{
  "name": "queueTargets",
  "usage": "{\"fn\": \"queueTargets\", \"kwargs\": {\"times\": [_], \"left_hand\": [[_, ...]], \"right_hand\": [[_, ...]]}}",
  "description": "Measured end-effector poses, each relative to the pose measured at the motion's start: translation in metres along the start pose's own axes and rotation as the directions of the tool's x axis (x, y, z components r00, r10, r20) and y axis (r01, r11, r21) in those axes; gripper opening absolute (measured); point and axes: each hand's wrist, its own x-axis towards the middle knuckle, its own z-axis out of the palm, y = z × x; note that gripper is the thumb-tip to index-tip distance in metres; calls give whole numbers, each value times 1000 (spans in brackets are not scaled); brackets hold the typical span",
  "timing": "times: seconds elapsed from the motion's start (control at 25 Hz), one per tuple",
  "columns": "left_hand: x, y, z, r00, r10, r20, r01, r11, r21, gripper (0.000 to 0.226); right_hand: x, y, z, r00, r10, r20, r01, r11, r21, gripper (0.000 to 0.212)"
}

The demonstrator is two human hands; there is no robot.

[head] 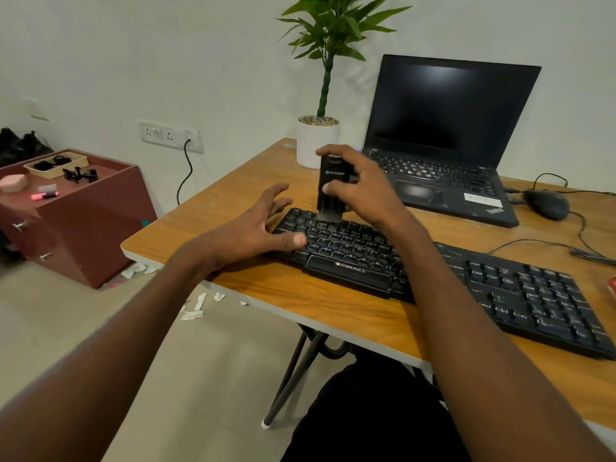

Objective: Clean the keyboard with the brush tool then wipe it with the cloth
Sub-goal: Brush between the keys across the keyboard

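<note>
While the right hand point(355, 188) grips the upright brush tool point(333, 188) mid-frame, bristles on the keyboard point(433, 278), the spread left hand point(253, 228) steadies it; brushing step, sweeping rightward likely next.

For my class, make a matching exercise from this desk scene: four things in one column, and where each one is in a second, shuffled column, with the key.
Things
1. brush tool
2. left hand
3. mouse
4. potted plant

Places
A. on the table to the right of the laptop
B. standing at the table's far edge, left of the laptop
C. held upright in the right hand, bristles on the keyboard
D. fingers spread, resting on the keyboard's left end

Pairs: 1-C, 2-D, 3-A, 4-B
</note>
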Motion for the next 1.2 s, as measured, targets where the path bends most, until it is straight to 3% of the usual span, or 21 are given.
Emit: {"fn": "queueTargets", "kwargs": {"times": [0.08, 0.16, 0.24, 0.32, 0.52, 0.6, 0.8, 0.96, 1.12, 1.2], "left_hand": [[5, 11, 17, 990, 3, -138, -1, 1000, 15, 107], [13, 16, 38, 961, 70, -267, -24, 985, 170, 90], [18, 12, 50, 923, 156, -351, -43, 951, 307, 77], [21, 9, 52, 894, 174, -413, -35, 946, 322, 64], [22, 7, 54, 881, 198, -430, -23, 926, 378, 50], [22, 6, 54, 880, 197, -431, -23, 926, 377, 49], [23, 3, 51, 879, 182, -440, -6, 928, 372, 46], [24, 5, 53, 876, 174, -451, 12, 925, 380, 44], [23, 6, 53, 877, 164, -451, 18, 928, 373, 43], [23, 5, 53, 876, 166, -452, 15, 928, 371, 43]], "right_hand": [[-2, -1, 5, 998, -57, 15, 58, 994, -94, 47], [-1, -3, 2, 994, -103, -46, 95, 984, -152, 51], [-3, -2, -6, 993, -112, -45, 102, 978, -183, 55], [-11, 2, -16, 994, -112, 2, 111, 975, -191, 54], [-18, 16, -36, 986, -120, -113, 71, 928, -366, 45], [-18, 19, -36, 978, -130, -162, 74, 947, -313, 47], [-21, 14, -31, 993, -116, 31, 119, 987, -107, 43], [-19, 14, -36, 982, -157, -104, 123, 952, -281, 40], [-25, 12, -34, 985, -170, 21, 172, 971, -167, 38], [-24, 11, -39, 989, -134, -56, 119, 970, -212, 35]]}}
